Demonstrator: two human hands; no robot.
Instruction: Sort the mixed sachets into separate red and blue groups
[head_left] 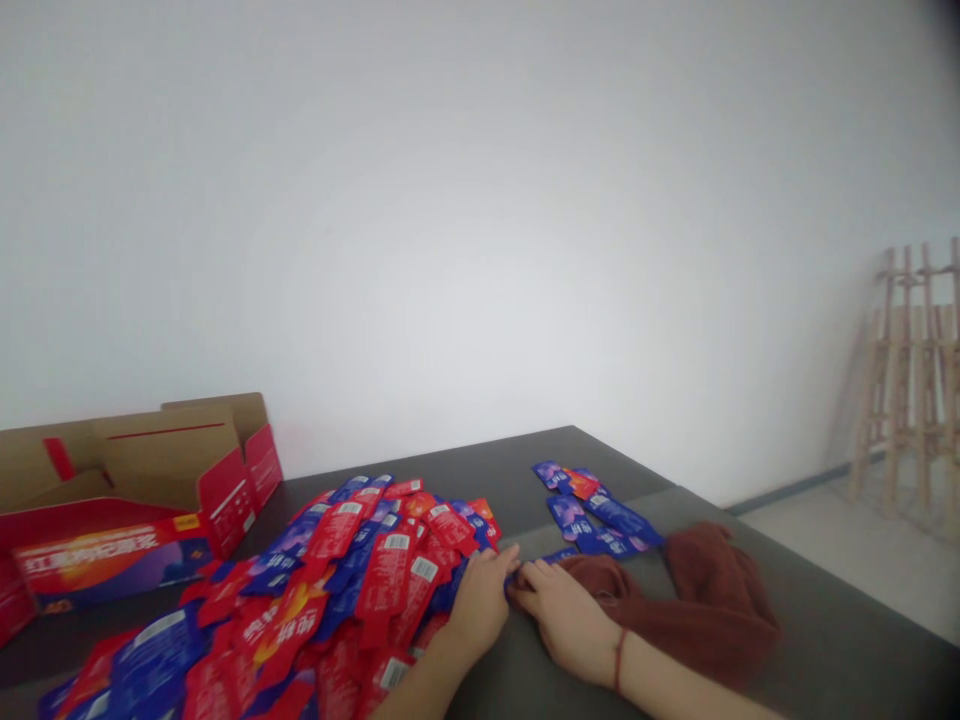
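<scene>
- The pile of sachets point(390, 570) lies to the left of both hands; the left hand point(480, 600) is at its right edge, and the right hand point(562, 615) is just right of that.
- Fingers of both hands are bent, with the fingertips close together; a little blue shows between them, but I cannot tell whether they pinch a sachet.
- To the right of the pile, one blue sachet point(560, 554) shows partly behind the right hand.
- A small group of sachets point(600, 515) lies further right of the pile, apart from it.
- A crumpled brown cloth point(705, 620) is also right of the pile, beside the right hand.
- Under the pile is a dark table point(840, 640); left of the pile stands an open red box point(120, 560).
- Behind the pile rises a white wall point(480, 250); far to its right is a wooden rack point(915, 390).
- The pile's sachets are flat and narrow, red or blue, some with orange, many with white barcodes; they overlap in various directions.
</scene>
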